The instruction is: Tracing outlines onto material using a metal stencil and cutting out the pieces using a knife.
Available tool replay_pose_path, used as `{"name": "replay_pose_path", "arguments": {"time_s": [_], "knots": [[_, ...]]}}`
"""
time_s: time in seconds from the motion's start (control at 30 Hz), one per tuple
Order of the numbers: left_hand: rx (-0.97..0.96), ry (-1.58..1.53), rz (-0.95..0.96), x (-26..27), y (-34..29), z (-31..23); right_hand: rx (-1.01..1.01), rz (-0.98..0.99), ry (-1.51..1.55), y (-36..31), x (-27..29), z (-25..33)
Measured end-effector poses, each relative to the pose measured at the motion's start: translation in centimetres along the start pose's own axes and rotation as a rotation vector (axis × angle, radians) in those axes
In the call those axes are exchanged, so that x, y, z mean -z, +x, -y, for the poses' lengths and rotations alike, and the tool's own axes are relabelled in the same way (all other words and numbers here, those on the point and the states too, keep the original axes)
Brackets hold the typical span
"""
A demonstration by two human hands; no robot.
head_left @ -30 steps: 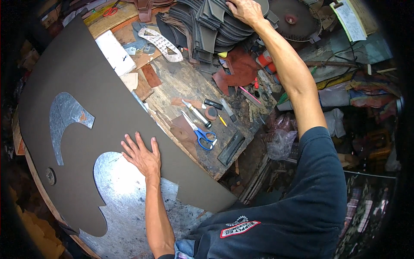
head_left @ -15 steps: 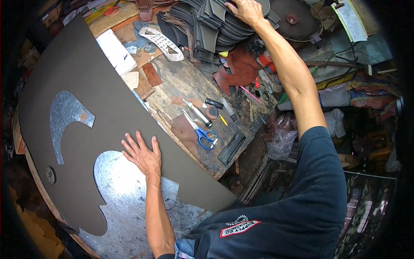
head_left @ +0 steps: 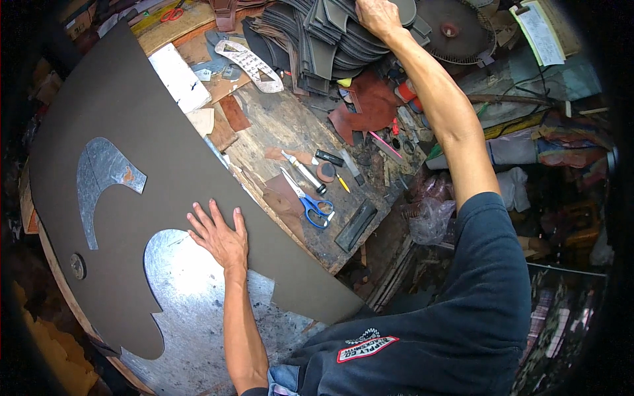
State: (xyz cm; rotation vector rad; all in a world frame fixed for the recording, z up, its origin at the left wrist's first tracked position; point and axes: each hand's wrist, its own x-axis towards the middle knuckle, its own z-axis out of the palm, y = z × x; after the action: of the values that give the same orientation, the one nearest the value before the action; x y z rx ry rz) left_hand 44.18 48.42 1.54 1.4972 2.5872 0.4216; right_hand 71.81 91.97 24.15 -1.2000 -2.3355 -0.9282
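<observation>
Sheet of dark brown material is lying at left in the head view, its cut-outs exposing a grey metal surface. I am observing the left hand resting on it, fingers spread, gripping nothing, at the large cut-out's edge. The right hand is reaching to a stack of dark cut pieces; its fingers are partly hidden, so I am not determining their grip. Blue-handled scissors are lying on the wooden surface.

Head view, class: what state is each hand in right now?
Left hand: open, flat on the brown sheet.
Right hand: at the stacked pieces; grip unclear.
</observation>
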Motion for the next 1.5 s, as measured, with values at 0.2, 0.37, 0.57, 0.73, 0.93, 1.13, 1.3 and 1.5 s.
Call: {"name": "replay_pose_path", "arguments": {"time_s": [0.2, 0.37, 0.57, 0.73, 0.93, 1.13, 1.3, 1.5], "knots": [[-0.004, -0.002, -0.008, -0.2, 0.0, 0.2, 0.126, -0.024, 0.066, -0.4, 0.0, -1.0], [-0.010, -0.008, -0.016, -0.2, 0.0, 0.3, 0.069, 0.004, 0.126, -0.6, 1.7, 0.5], [-0.001, -0.008, 0.000, -0.1, 0.1, 0.0, 0.020, 0.029, 0.077, -0.3, 1.8, 1.0], [0.003, -0.005, -0.001, 0.0, 0.0, 0.2, -0.021, 0.030, 0.059, -0.1, 1.4, 1.6], [-0.007, -0.014, 0.001, -0.1, 0.1, -0.1, 0.017, -0.011, 0.003, -0.1, -0.6, -0.3], [-0.005, -0.015, -0.008, 0.0, 0.0, 0.1, 0.063, 0.079, 0.108, -0.2, 0.7, -0.4], [-0.005, -0.015, -0.011, 0.0, 0.0, -0.1, 0.109, 0.060, 0.064, -0.5, 0.9, -0.5], [-0.006, 0.002, -0.014, -0.1, 0.2, 0.0, 0.103, 0.103, 0.133, -0.7, 3.5, 1.2]]}}
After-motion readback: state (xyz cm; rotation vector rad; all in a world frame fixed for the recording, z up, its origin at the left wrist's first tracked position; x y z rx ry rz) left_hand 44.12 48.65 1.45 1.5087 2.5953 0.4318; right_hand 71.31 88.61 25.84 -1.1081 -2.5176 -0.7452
